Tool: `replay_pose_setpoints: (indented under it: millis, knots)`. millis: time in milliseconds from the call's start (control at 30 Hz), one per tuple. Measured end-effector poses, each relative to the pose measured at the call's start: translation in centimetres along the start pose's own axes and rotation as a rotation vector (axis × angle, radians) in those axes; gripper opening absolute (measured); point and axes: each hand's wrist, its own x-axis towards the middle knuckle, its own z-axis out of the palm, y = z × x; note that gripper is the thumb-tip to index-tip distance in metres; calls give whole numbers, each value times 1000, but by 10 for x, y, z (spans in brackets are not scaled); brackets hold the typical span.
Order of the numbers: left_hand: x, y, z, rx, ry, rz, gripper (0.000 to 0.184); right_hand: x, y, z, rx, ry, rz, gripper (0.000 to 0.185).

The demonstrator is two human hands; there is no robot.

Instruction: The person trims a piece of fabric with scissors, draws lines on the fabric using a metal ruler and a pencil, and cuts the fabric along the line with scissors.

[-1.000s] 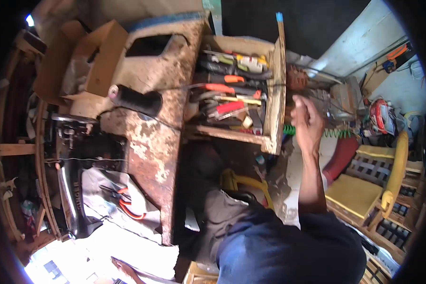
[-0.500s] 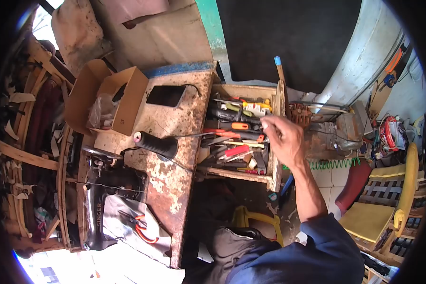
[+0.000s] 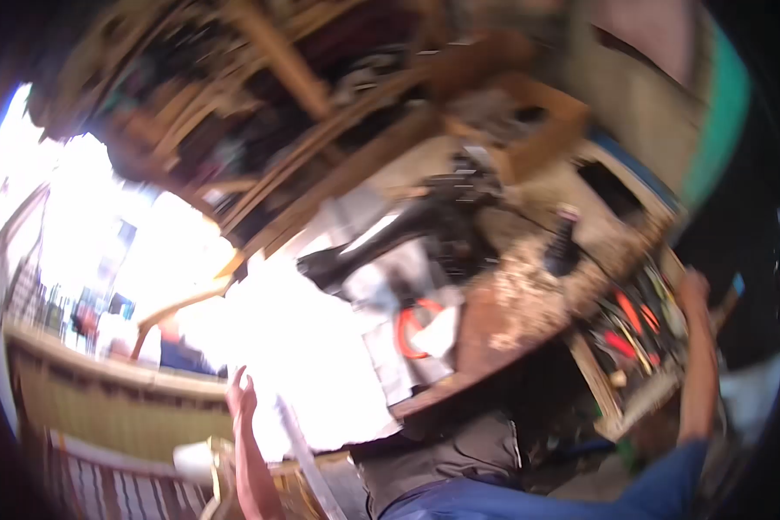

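My left hand is raised at the lower left, beside bright, washed-out white material. Its fingers look stretched upward and apart, with nothing visible in them. A long pale strip lies just right of that forearm. On the far side, my right hand is over the outer edge of the open wooden drawer; its fingers are smeared, and whatever they may hold is hidden. Inside the drawer lie several tools, among them a red-handled one.
A black sewing machine stands on the worn table, near orange-handled scissors. Farther back are a dark thread cone, a phone and a cardboard box. A wooden rack stands behind.
The view has swung left and tilted, and is blurred. My left hand has come into view at the lower left. My right hand still appears by the drawer.
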Motion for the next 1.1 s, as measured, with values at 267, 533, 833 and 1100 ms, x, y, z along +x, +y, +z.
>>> replay_pose_setpoints:
  millis: [267,533,833,1100]
  knots:
    - [48,-32,23,-132,106,337,35,-91,-38,-109,707,417,156,38]
    - [97,-35,73,-13,-64,508,47,-237,-284,-265,1576,198,-49,34]
    - [78,-34,84,-83,101,459,44,-291,-563,-364,1717,-673,-893,33]
    - [78,-35,80,-131,44,414,45,-297,-751,-359,1407,-502,-1051,26]
